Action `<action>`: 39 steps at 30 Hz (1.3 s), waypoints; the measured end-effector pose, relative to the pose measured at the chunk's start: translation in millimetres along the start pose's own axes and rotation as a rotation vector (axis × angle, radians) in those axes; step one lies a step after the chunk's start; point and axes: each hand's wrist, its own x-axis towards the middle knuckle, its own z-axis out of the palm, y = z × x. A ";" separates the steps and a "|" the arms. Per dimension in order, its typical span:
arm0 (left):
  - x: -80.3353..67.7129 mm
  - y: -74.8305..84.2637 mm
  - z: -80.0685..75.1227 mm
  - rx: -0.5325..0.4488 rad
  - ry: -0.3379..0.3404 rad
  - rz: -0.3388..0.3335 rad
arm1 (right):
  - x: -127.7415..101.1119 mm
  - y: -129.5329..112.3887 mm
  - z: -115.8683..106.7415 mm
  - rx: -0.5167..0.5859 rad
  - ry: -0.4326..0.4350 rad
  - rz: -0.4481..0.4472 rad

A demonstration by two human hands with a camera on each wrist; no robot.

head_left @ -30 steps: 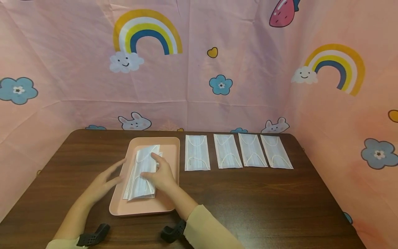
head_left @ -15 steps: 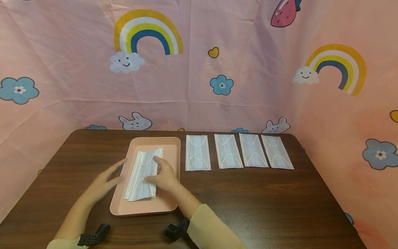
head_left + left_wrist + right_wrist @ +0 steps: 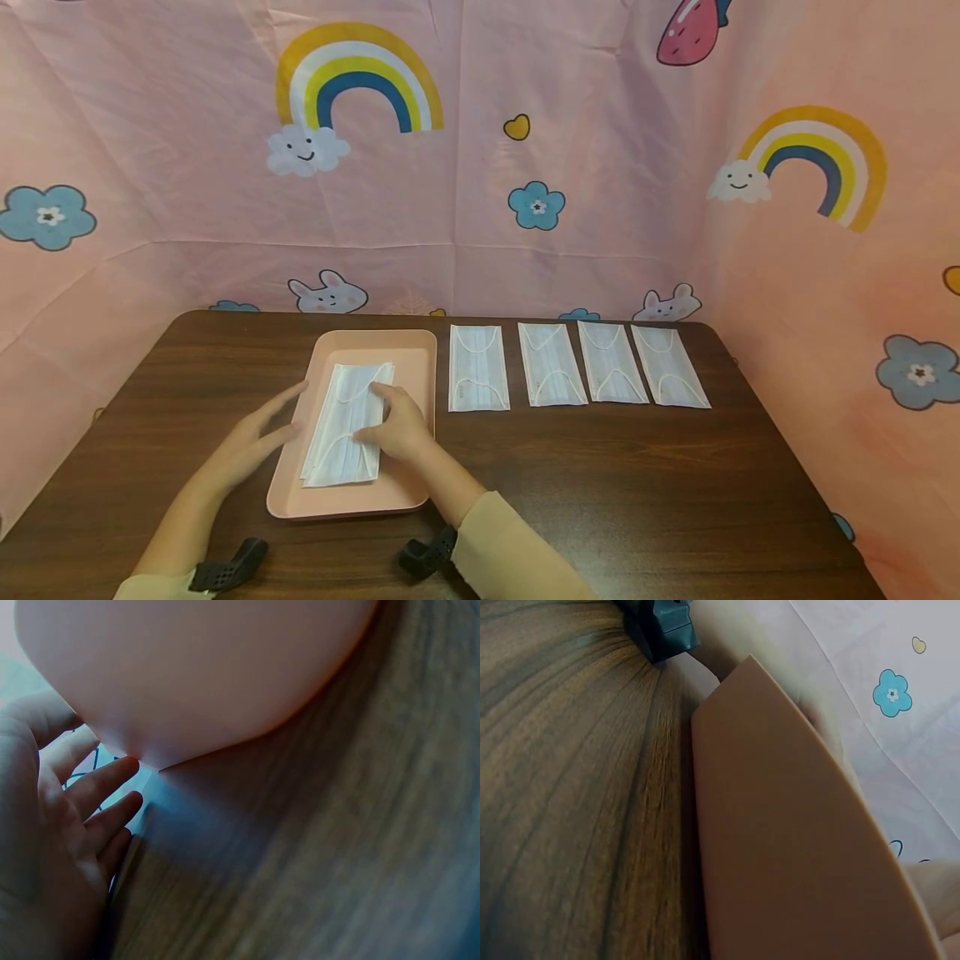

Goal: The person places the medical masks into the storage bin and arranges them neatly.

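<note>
A small stack of white-blue face masks point(image 3: 345, 425) with white ear loops lies in the pink tray point(image 3: 408, 358). My right hand point(image 3: 402, 427) reaches over the tray's right side, thumb and index finger set apart on the top mask near its right edge. In the right wrist view the tray wall point(image 3: 780, 825) hides most of that hand. My left hand point(image 3: 243, 450) stays at the tray's left side, its fingers extended and spread, fingertips at the rim. The left wrist view shows this hand's fingers point(image 3: 105, 784) loosely straight beside the tray's outer wall.
Several more face masks point(image 3: 480, 368) lie in a row along the back of the dark wooden table point(image 3: 600, 492), right of the tray. Behind the table hangs a pink patterned cloth point(image 3: 480, 167). Black wrist mounts point(image 3: 228, 567) sit on both forearms.
The top mask, bent and askew a second ago, now lies flatter and more in line with the stack. My right hand has shifted slightly right and down with it; the left hand keeps its place.
</note>
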 end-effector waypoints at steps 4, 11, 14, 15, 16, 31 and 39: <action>0.1 0.7 0.0 -0.002 -0.001 -0.002 | 0.5 -0.3 0.4 -0.089 -0.018 0.021; -1.2 2.3 0.4 0.015 0.001 -0.013 | 2.7 -1.4 -1.4 -0.193 -0.062 0.038; -1.9 2.7 0.4 0.024 0.000 -0.018 | 3.2 -2.2 -2.7 -0.255 -0.085 0.014; -1.9 2.8 0.3 0.025 0.000 -0.018 | 3.4 -2.2 -2.8 -0.277 -0.089 0.001; -1.9 2.8 0.3 0.027 0.000 -0.019 | 3.4 -2.2 -2.7 -0.294 -0.094 -0.007; 0.4 0.1 1.1 0.011 -0.001 -0.004 | 0.4 -6.1 4.0 -0.570 -0.030 0.049; 0.4 -0.2 1.5 0.020 0.004 0.008 | -3.8 -10.0 1.3 -0.635 -0.024 0.060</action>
